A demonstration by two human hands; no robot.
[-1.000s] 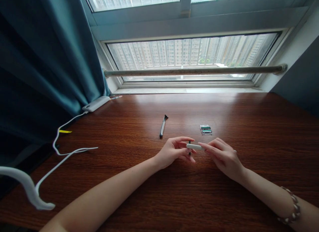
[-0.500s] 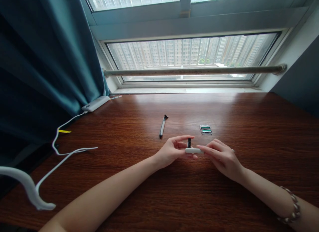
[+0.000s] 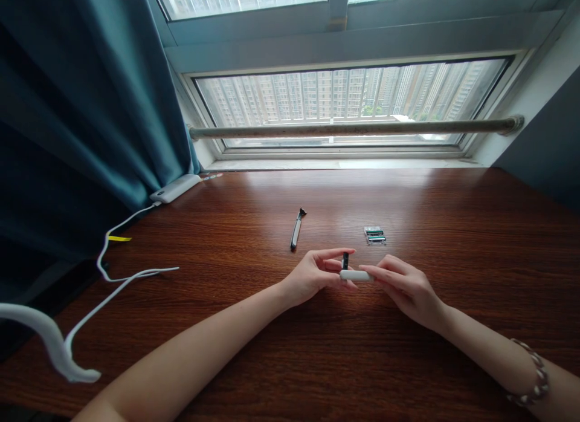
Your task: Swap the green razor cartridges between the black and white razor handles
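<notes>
The white stick (image 3: 356,276) lies level between the two hands, above the table (image 3: 272,355); its left end is by the thumb of the left hand (image 3: 308,278), its right end in the right hand (image 3: 410,289). The left hand is pinched on the black piece (image 3: 345,261), forefinger over its top, the piece upright at the stick's left end; whether the two are joined I cannot tell. The right hand is clamped on the stick, fingertips together at its end.

The stick looks light and stiff, probably smooth plastic that could slip or roll in damp fingers; it seems best held near its right end, as the right hand has it, with the middle left bare. The black piece looks small and hard, perhaps brittle where thin; edges pinched lightly would suit it. Beyond the left hand lies a razor (image 3: 296,230); beyond the right hand's fingertips, a clear case (image 3: 375,235).
</notes>
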